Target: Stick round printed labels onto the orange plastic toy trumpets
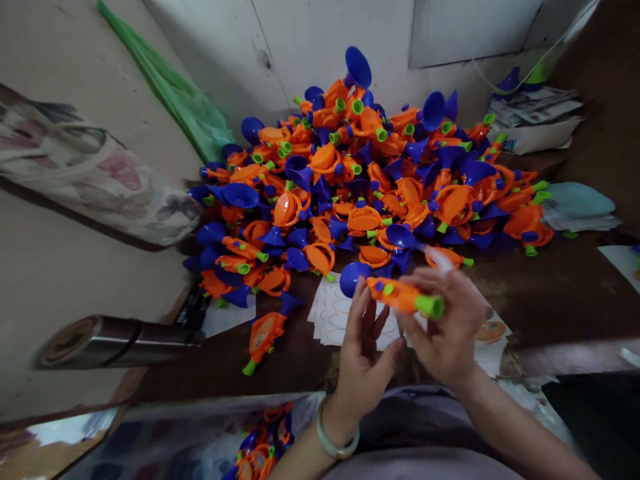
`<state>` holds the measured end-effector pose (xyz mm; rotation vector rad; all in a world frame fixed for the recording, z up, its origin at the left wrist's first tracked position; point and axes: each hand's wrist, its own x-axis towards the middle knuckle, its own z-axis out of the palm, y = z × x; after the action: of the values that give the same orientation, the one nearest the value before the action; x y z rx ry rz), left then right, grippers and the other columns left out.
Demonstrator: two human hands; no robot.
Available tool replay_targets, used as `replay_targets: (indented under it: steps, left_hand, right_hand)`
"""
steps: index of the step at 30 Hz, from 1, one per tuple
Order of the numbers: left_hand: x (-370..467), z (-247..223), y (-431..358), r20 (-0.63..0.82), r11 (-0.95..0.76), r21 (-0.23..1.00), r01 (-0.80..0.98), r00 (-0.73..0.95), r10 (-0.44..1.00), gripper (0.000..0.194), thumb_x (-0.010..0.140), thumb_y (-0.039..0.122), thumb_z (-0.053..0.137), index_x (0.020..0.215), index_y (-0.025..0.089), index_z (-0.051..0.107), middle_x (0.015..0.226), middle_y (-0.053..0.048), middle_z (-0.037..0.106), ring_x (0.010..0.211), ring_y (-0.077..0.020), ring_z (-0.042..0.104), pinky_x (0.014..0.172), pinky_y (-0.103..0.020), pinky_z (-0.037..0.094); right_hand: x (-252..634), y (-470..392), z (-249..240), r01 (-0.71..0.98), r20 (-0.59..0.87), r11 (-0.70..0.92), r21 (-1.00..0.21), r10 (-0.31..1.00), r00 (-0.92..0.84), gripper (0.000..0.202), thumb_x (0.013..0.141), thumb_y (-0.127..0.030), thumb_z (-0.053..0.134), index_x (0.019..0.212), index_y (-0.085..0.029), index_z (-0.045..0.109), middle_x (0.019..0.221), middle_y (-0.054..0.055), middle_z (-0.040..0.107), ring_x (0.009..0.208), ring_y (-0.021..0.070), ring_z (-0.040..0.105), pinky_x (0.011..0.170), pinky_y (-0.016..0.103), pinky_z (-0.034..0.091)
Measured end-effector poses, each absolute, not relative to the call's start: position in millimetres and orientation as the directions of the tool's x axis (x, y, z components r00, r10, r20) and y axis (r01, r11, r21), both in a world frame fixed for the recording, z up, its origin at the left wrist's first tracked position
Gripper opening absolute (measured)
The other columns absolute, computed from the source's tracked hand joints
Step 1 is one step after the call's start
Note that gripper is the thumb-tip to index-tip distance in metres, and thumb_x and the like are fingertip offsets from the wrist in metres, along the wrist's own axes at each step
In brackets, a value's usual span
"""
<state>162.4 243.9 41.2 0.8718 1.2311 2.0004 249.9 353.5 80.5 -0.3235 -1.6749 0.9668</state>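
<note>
A toy trumpet [395, 293], orange with a blue bell and lime-green mouthpiece, is held in front of me above the table. My left hand [363, 363] has its fingers against the trumpet near the bell; its thumb stands apart below. On the mouthpiece side, my right hand [447, 327] grips the body, somewhat blurred. A small whitish piece [441, 260] shows at the right fingertips, too smeared to name. Sheets with printed ovals [333, 313] lie beneath the hands. One more trumpet [265, 337] rests alone to the left.
A big heap of like trumpets [363, 220] fills the table's back against the wall. A metal flask [120, 340] lies at left, by a green plastic bag [170, 87] and floral cloth [100, 167]. Papers [535, 117] and a light-blue lid-like piece [577, 200] are at right. More trumpets [263, 447] sit below the edge.
</note>
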Motion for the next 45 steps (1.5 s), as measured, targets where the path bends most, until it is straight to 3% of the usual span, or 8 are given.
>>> replay_targets:
  steps: [3, 6, 9, 11, 13, 18, 38, 45]
  left_hand:
    - [152, 48, 239, 0.258, -0.352, 0.935, -0.052, -0.581, 0.772, 0.075, 0.09, 0.03, 0.086, 0.156, 0.041, 0.053, 0.175, -0.009, 0.042, 0.151, -0.0332, 0.056, 0.12, -0.047, 0.053]
    - [145, 49, 237, 0.229, -0.292, 0.956, 0.007, -0.64, 0.733, 0.067, 0.09, 0.031, 0.084, 0.152, 0.034, 0.059, 0.17, -0.011, 0.05, 0.148, -0.0342, 0.058, 0.124, -0.051, 0.048]
    - [142, 46, 237, 0.165, -0.313, 0.943, -0.112, -0.658, 0.734, 0.065, 0.096, 0.035, 0.078, 0.157, 0.033, 0.055, 0.162, -0.011, 0.059, 0.144, -0.0318, 0.062, 0.121, -0.047, 0.051]
    - [143, 45, 237, 0.137, -0.346, 0.917, -0.199, -0.659, 0.74, 0.067, 0.095, 0.034, 0.078, 0.158, 0.035, 0.055, 0.154, -0.008, 0.067, 0.136, -0.0285, 0.069, 0.115, -0.04, 0.057]
    - [143, 45, 237, 0.135, -0.37, 0.898, -0.236, -0.655, 0.744, 0.066, 0.093, 0.032, 0.081, 0.155, 0.037, 0.059, 0.147, -0.006, 0.073, 0.131, -0.0268, 0.073, 0.11, -0.035, 0.06]
    - [144, 53, 236, 0.171, -0.4, 0.88, -0.258, -0.613, 0.771, 0.06, 0.092, 0.029, 0.082, 0.149, 0.038, 0.066, 0.153, -0.006, 0.069, 0.14, -0.0296, 0.067, 0.115, -0.037, 0.057]
    - [145, 54, 240, 0.191, -0.374, 0.912, -0.167, -0.636, 0.748, 0.053, 0.097, 0.029, 0.078, 0.149, 0.035, 0.066, 0.157, -0.007, 0.065, 0.143, -0.0289, 0.063, 0.121, -0.039, 0.051]
    - [144, 57, 244, 0.223, -0.386, 0.916, -0.112, -0.658, 0.719, 0.051, 0.097, 0.028, 0.079, 0.146, 0.034, 0.068, 0.155, -0.007, 0.067, 0.141, -0.0285, 0.065, 0.12, -0.037, 0.052]
  right_hand:
    - [258, 341, 87, -0.317, 0.624, 0.583, -0.748, 0.454, -0.636, 0.079, 0.088, -0.023, 0.082, 0.157, -0.041, 0.048, 0.149, 0.011, 0.059, 0.138, 0.0343, 0.062, 0.111, 0.059, 0.058]
    - [261, 341, 98, -0.369, 0.533, 0.395, -0.842, 0.493, -0.688, 0.056, 0.092, -0.038, 0.084, 0.144, -0.042, 0.063, 0.159, 0.009, 0.052, 0.137, 0.0328, 0.064, 0.106, 0.054, 0.062]
    - [257, 350, 104, -0.344, 0.402, 0.229, -0.91, 0.685, -0.607, 0.018, 0.097, -0.037, 0.078, 0.115, -0.034, 0.076, 0.119, 0.005, 0.075, 0.097, 0.0203, 0.077, 0.075, 0.032, 0.068]
    - [254, 356, 104, -0.263, 0.324, 0.205, -0.943, 0.745, -0.584, 0.006, 0.096, -0.033, 0.08, 0.096, -0.028, 0.078, 0.084, 0.0, 0.073, 0.07, 0.0139, 0.07, 0.059, 0.022, 0.061]
    - [251, 359, 102, -0.189, 0.275, 0.201, -0.961, 0.765, -0.583, 0.013, 0.092, -0.035, 0.083, 0.087, -0.025, 0.077, 0.071, -0.002, 0.069, 0.06, 0.0122, 0.064, 0.054, 0.021, 0.057]
    - [248, 359, 97, -0.113, 0.23, 0.202, -0.973, 0.789, -0.57, 0.016, 0.09, -0.037, 0.083, 0.087, -0.023, 0.077, 0.071, -0.001, 0.07, 0.06, 0.0124, 0.063, 0.053, 0.021, 0.056]
    - [242, 356, 101, -0.198, 0.165, 0.062, -0.978, 0.81, -0.562, 0.006, 0.084, -0.022, 0.083, 0.085, -0.026, 0.078, 0.074, -0.005, 0.075, 0.062, 0.007, 0.067, 0.058, 0.012, 0.056]
    - [241, 358, 95, -0.159, 0.253, 0.197, -0.967, 0.797, -0.549, 0.004, 0.09, -0.024, 0.08, 0.089, -0.024, 0.076, 0.076, -0.004, 0.075, 0.065, 0.0101, 0.067, 0.06, 0.017, 0.056]
